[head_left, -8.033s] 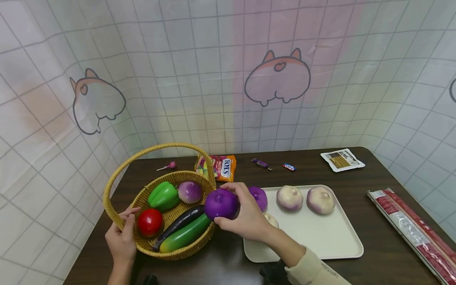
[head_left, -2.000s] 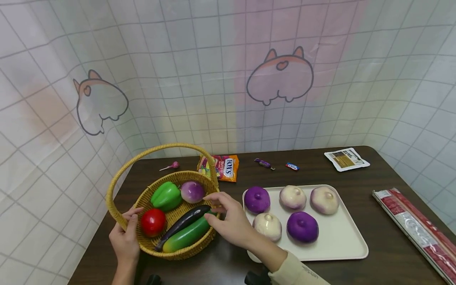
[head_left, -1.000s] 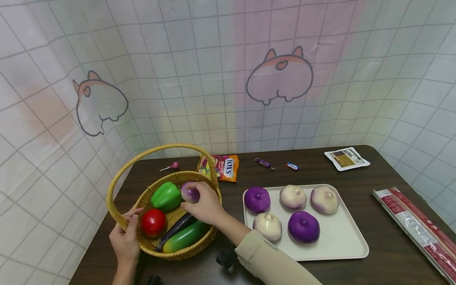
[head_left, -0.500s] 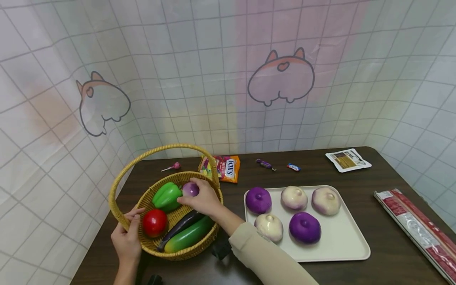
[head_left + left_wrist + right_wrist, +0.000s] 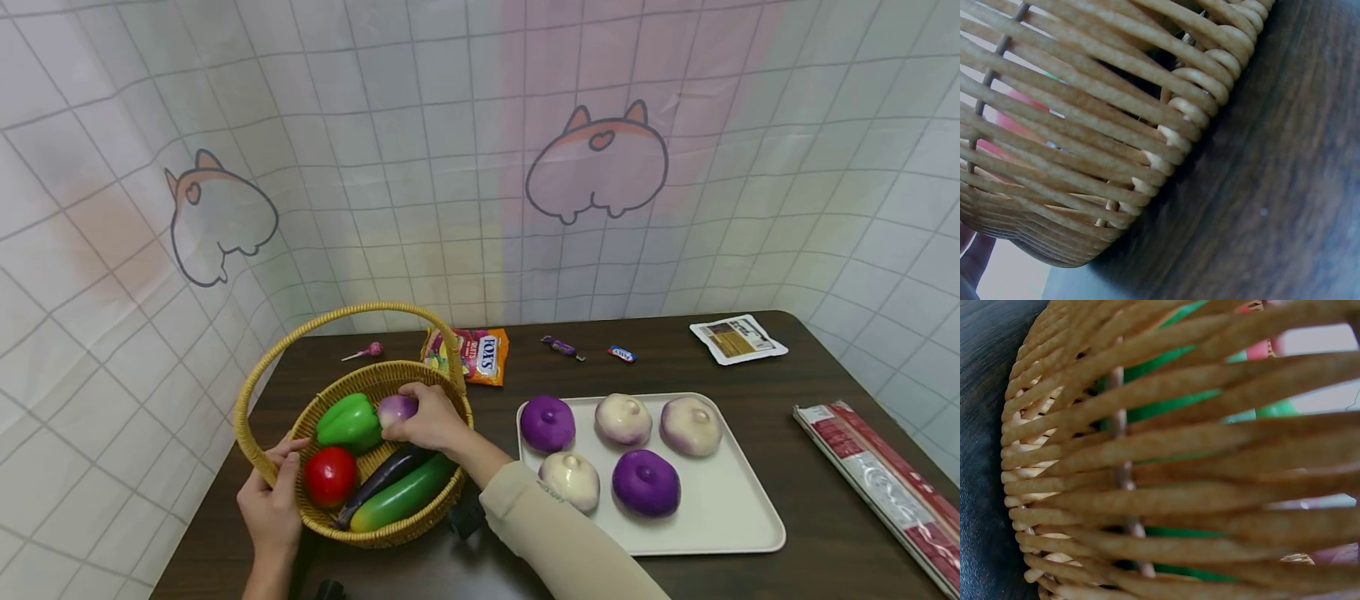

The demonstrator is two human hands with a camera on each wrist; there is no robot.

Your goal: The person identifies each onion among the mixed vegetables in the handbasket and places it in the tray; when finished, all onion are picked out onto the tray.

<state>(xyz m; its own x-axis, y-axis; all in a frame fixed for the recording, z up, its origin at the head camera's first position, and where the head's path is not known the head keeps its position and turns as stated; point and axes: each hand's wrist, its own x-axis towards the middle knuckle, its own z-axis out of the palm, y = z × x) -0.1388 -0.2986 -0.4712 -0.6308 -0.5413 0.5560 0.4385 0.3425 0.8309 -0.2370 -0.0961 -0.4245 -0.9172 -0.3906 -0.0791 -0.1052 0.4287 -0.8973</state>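
A wicker basket with a tall arched handle stands at the left of the table. My left hand grips its left side by the rim. Inside the basket, my right hand holds a purple-and-white turnip between thumb and fingers; its far side is hidden. Around it lie a green bell pepper, a red tomato, a dark eggplant and a green cucumber-like vegetable. Both wrist views show mostly basket weave, hiding the fingers' grip.
Right of the basket, a white tray bears purple vegetables and whitish turnips. Behind are a lollipop, an orange candy bag, two small candies and a white packet. A long red package lies far right.
Eight seconds ago my right hand held a purple vegetable, which now lies on the tray. It then reached into the basket, took hold of the turnip and turned it. My left hand stayed.
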